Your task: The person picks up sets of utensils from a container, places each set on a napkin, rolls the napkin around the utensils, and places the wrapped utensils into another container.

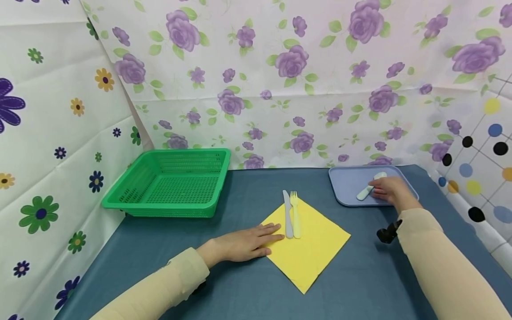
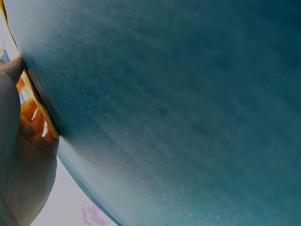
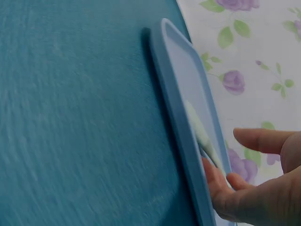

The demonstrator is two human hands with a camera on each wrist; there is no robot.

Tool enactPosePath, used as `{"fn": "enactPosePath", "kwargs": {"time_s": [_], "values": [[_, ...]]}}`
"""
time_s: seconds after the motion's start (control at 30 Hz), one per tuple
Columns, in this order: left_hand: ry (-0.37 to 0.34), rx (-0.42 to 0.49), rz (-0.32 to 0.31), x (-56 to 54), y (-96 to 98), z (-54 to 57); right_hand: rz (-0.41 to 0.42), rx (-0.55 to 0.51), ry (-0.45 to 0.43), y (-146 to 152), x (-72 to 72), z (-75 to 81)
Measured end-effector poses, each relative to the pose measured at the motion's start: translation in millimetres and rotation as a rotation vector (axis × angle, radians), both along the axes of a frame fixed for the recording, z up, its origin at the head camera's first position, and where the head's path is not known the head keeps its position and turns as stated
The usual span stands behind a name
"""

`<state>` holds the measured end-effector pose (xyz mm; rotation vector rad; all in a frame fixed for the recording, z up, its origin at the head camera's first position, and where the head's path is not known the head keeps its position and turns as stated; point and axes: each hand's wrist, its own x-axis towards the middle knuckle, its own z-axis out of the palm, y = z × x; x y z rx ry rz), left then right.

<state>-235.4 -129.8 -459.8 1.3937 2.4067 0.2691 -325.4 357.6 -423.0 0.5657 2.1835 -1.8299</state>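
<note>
My left hand [image 1: 248, 243] rests with fingers spread on the left corner of a yellow napkin [image 1: 316, 240]. Just past its fingertips, a grey knife [image 1: 287, 215] and a pale yellow fork [image 1: 295, 215] lie side by side on the napkin. At the far right, my right hand [image 1: 390, 191] reaches into a light blue tray [image 1: 344, 180]. There its fingers are at a pale mint spoon [image 1: 365, 193], partly covered by the hand. In the right wrist view the thumb [image 3: 263, 140] stands apart from the spoon [image 3: 202, 134].
A green perforated basket [image 1: 166, 206] stands at the back left of the blue-covered table [image 1: 248, 284]. Flowered sheets [image 1: 256, 89] hang behind and at the left, and a dotted sheet [image 1: 480, 178] at the right, close to the tray.
</note>
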Motion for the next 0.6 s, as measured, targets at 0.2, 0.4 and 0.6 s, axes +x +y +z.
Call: {"fn": "enactPosePath", "kwargs": {"time_s": [0.2,0.4,0.6], "values": [[-0.005,0.008,0.001,1.6,-0.8,1.1,-0.072,0.203,0.020,-16.3,-4.5,-4.8],[-0.001,0.005,0.002,2.3,0.3,2.6,-0.035,0.403,0.038,-23.2,-6.1,-7.4],[-0.005,0.002,0.006,2.2,0.4,2.7,-0.019,0.432,0.054,-24.7,-8.0,-10.8]]}}
